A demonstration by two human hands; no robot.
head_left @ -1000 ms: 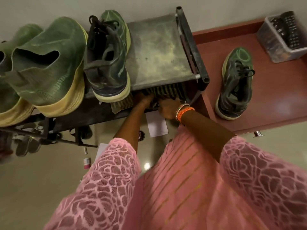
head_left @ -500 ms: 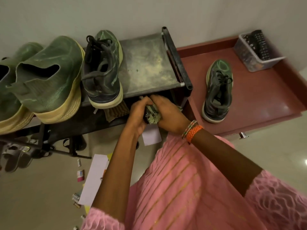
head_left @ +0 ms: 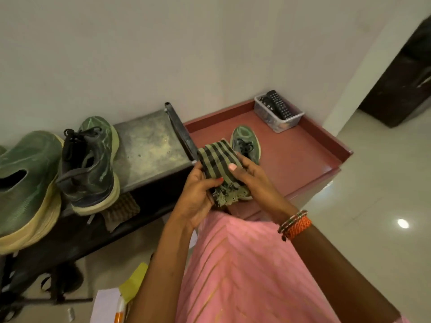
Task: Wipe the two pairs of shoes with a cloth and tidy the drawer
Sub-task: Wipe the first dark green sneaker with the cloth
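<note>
i hold one folded striped cloth (head_left: 218, 167) in both hands. my left hand (head_left: 198, 197) grips its left edge with the thumb curled over the front, and my right hand (head_left: 253, 180) wraps its right side, thumb pressed on the stripes. the frayed end of the cloth hangs between my palms.

counting shoes: one dark laced shoe (head_left: 246, 145) lies just beyond my right hand on the red surface (head_left: 303, 159), partly hidden behind the cloth. to the left of my left hand, on the top shelf of the shoe rack (head_left: 149, 145), stands one matching dark laced shoe (head_left: 89, 164). further left sits a green slip-on shoe (head_left: 25, 183) with a pale sole, and the edge of a second one shows at the frame's edge. one brown cloth (head_left: 121, 210) lies on the lower shelf, below my left hand.

far beyond my right hand, one clear plastic tub (head_left: 278, 113) with two remotes in it stands at the back corner of the red surface. papers (head_left: 109, 304) lie on the glossy tiled floor (head_left: 373, 206) near my left forearm. a plain white wall (head_left: 163, 54) runs behind everything.
</note>
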